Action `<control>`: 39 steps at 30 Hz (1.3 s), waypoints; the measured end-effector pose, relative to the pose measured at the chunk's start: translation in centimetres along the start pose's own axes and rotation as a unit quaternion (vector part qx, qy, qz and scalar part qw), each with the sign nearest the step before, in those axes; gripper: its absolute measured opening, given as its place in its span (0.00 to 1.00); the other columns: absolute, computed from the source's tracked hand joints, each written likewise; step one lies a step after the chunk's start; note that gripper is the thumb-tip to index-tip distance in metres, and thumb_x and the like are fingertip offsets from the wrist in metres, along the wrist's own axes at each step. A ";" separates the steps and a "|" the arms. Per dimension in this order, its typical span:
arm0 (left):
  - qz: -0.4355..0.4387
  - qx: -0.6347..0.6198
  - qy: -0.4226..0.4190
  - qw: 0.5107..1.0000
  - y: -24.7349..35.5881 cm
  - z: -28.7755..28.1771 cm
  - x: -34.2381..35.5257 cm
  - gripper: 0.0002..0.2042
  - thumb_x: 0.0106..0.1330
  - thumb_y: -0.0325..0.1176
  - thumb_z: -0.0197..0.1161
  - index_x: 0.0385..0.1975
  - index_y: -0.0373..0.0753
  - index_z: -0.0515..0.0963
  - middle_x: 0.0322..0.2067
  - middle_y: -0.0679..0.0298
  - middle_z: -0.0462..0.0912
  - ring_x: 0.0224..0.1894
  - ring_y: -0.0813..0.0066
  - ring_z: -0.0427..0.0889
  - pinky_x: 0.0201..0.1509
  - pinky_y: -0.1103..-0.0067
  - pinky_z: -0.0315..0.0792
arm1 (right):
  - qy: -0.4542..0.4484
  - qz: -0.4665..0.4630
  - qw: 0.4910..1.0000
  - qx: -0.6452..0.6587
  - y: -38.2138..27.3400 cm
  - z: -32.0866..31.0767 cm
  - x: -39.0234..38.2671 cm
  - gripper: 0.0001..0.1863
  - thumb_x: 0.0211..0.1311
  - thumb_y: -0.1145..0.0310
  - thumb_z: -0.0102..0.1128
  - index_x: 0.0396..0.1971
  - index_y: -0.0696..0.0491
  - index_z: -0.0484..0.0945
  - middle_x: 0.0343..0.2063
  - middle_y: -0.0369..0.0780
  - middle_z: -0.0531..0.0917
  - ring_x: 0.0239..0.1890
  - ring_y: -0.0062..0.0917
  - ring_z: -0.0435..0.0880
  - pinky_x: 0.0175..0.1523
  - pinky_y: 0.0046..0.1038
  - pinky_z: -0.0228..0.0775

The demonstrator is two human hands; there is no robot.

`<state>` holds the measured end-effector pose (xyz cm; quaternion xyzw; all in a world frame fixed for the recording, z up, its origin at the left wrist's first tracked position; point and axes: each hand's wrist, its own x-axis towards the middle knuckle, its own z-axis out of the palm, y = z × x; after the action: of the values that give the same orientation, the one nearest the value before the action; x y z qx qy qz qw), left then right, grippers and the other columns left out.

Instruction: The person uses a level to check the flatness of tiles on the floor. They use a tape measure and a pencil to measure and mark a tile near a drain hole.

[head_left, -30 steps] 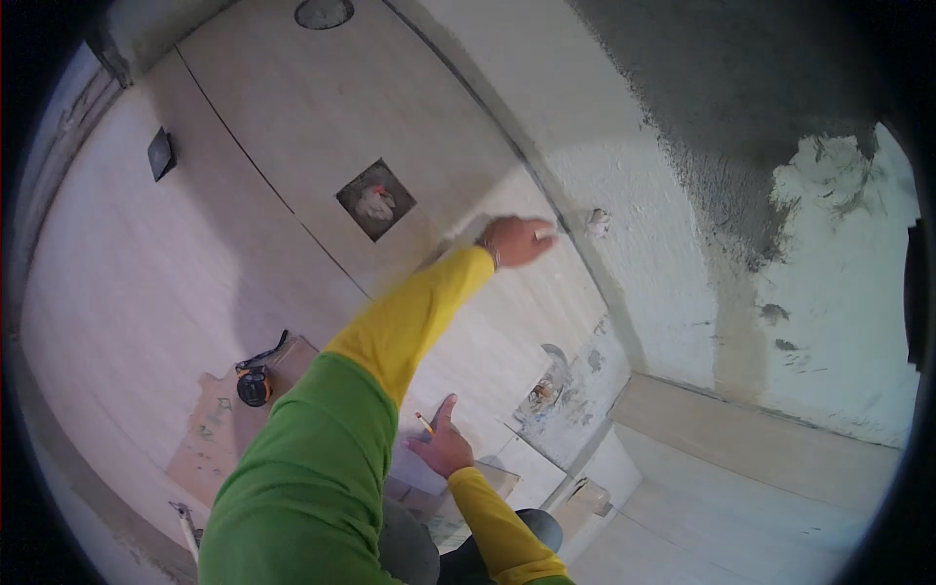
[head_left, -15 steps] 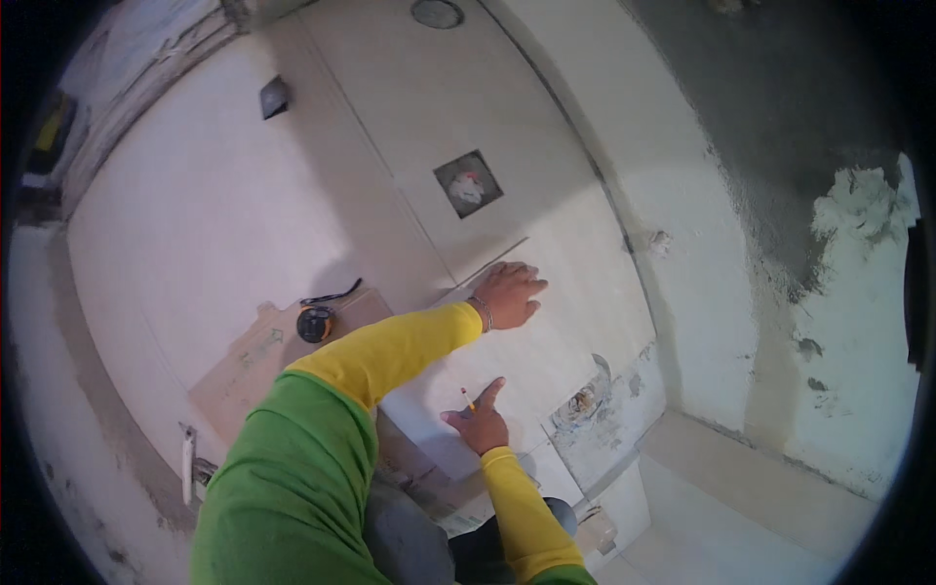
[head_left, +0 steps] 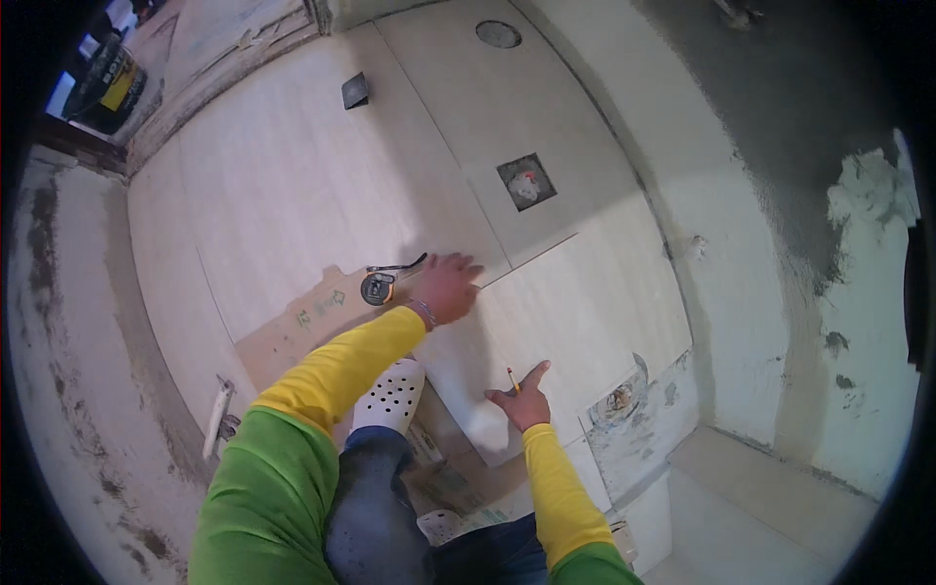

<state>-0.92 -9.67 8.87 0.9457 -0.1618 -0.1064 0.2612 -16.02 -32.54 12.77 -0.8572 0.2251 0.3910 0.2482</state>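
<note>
My left hand (head_left: 446, 289) is open, fingers spread and slightly blurred, over the left edge of a large pale tile (head_left: 575, 307). Just left of it, a black and orange tape measure (head_left: 377, 289) with a dark strap lies on a flat piece of brown cardboard (head_left: 278, 343). My right hand (head_left: 527, 404) rests on the near part of the tile, with thumb and forefinger apart. A pencil (head_left: 513, 378) is held in it and sticks up between them.
Tiles beyond have a square cutout (head_left: 526, 182), a round hole (head_left: 498, 35) and a small dark square piece (head_left: 355, 91). A rough hole (head_left: 620, 400) lies right of my right hand. A black bucket (head_left: 109, 90) stands far left. My white perforated shoe (head_left: 392, 395) is between my arms.
My left hand has moved left across the tile toward the tape measure. My right hand still holds the pencil. The view has shifted, and my white shoe now shows.
</note>
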 end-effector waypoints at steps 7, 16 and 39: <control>-0.015 0.046 -0.008 0.999 -5.0 -0.9 1.7 0.28 0.62 0.46 0.59 0.62 0.42 0.68 0.65 0.55 0.66 0.69 0.56 0.62 0.68 0.52 0.57 | 0.011 -0.015 1.000 0.005 0.7 0.6 0.2 0.75 0.44 0.42 0.73 0.69 0.62 0.20 0.44 0.56 0.82 0.47 0.50 0.82 0.55 0.37 0.73; -0.032 0.159 0.002 0.987 -4.1 -0.4 12.5 0.36 0.66 0.58 0.50 0.67 0.37 0.59 0.71 0.57 0.53 0.74 0.60 0.49 0.70 0.50 0.47 | -0.011 0.013 1.000 0.010 -0.3 -0.2 -0.4 0.74 0.46 0.46 0.73 0.69 0.61 0.19 0.44 0.56 0.82 0.46 0.48 0.83 0.54 0.37 0.73; -0.071 0.242 0.017 0.967 -4.4 -0.8 12.3 0.33 0.67 0.51 0.50 0.66 0.34 0.61 0.69 0.54 0.57 0.71 0.56 0.54 0.69 0.50 0.51 | -0.011 0.016 1.000 -0.009 -0.1 -0.4 0.1 0.75 0.45 0.45 0.74 0.67 0.63 0.17 0.44 0.54 0.83 0.46 0.47 0.84 0.52 0.35 0.75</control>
<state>11.81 -10.21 5.79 0.9915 -0.1105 -0.0666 0.0188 -15.74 -32.73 12.94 -0.8513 0.2325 0.4068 0.2363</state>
